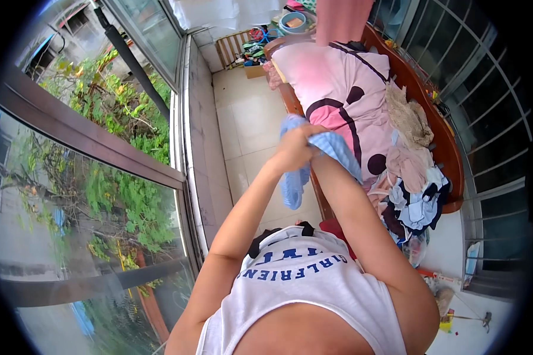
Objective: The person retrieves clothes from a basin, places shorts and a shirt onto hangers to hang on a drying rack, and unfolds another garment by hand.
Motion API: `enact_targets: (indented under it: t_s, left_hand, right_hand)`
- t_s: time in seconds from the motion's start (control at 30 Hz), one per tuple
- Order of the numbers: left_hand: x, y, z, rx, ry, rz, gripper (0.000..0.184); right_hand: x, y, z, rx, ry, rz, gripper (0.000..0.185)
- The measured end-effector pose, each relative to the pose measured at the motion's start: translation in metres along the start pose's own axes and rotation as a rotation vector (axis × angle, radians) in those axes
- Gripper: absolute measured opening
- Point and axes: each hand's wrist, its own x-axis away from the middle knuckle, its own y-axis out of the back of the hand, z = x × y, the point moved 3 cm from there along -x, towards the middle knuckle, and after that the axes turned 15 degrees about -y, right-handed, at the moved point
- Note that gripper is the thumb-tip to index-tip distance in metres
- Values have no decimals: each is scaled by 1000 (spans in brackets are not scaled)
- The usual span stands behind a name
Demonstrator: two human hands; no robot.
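A light blue checked cloth hangs in front of my body, above the tiled floor and the near edge of the bed. My left hand is closed on it, with the fingers pinching near the middle. Part of the cloth drapes down on the left of that hand, and another part lies over my right forearm. My right hand is mostly covered by the cloth and by my left hand, so its fingers are hidden.
A wooden bed with a pink patterned quilt stands ahead and right. Crumpled clothes lie at its near end. Glass windows line the left side. A blue basin and a slatted rack are at the far end.
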Motion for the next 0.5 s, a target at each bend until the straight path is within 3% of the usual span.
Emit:
enact_targets:
  t_s: [0.07, 0.1, 0.17, 0.27, 0.4, 0.5]
  left_hand:
    - [3, 19, 15, -475, 157, -297, 39]
    - [5, 18, 30, -474, 159, -309, 39]
    - [11, 22, 53, -561, 84, -578, 34]
    - [8, 22, 37, -334, 161, -511, 32]
    - [13, 26, 49, -336, 102, -361, 30]
    - [18, 24, 48, -85, 92, -291, 25]
  right_hand:
    - [11, 8, 8, -107, 25, 9, 19]
    - [21, 12, 12, -169, 40, 10, 19]
    - [37, 18, 20, -251, 66, 11, 19]
    - [51, 28, 30, -319, 99, 4, 19]
    - [48, 41, 47, -337, 137, -19, 19]
    - [46, 46, 56, -348, 148, -22, 19]
